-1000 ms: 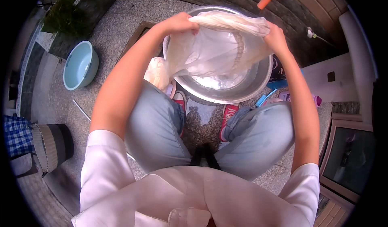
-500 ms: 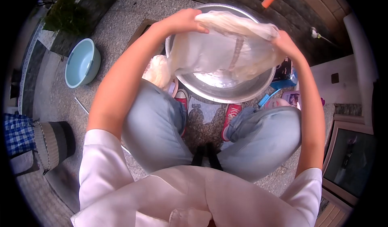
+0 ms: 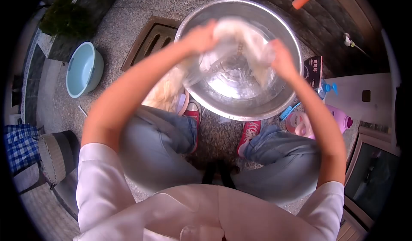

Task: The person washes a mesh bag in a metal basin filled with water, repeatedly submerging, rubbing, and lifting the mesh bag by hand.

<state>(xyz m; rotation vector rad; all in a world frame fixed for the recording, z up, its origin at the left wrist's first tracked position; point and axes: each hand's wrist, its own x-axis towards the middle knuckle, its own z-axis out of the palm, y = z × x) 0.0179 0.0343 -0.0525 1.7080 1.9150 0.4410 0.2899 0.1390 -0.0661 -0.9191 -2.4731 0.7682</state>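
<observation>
My left hand (image 3: 201, 37) and my right hand (image 3: 281, 60) each grip a side of a thin, whitish, see-through cloth (image 3: 242, 30). Motion blurs both hands and the cloth, which hangs bunched between them inside a large round metal basin (image 3: 288, 30). Light glints on the basin's bottom, where some water seems to lie. Beside the basin's left side, a heap of pale cloth (image 3: 165, 88) rests near my left knee, partly behind my forearm. Under it shows the edge of a pinkish tub (image 3: 183, 103).
Right of the basin stand a black box (image 3: 313, 69), a blue pump bottle (image 3: 329, 88), a blue brush (image 3: 286, 112), a pink round container (image 3: 294, 120) and a purple bottle (image 3: 338, 117). Leftward are a drain grate (image 3: 148, 43), a light blue basin (image 3: 81, 71) and a woven basket (image 3: 55, 157).
The cloth, spread wide between my hands before, is now bunched and lower in the basin. My hands have come closer together, and more of the basin shows.
</observation>
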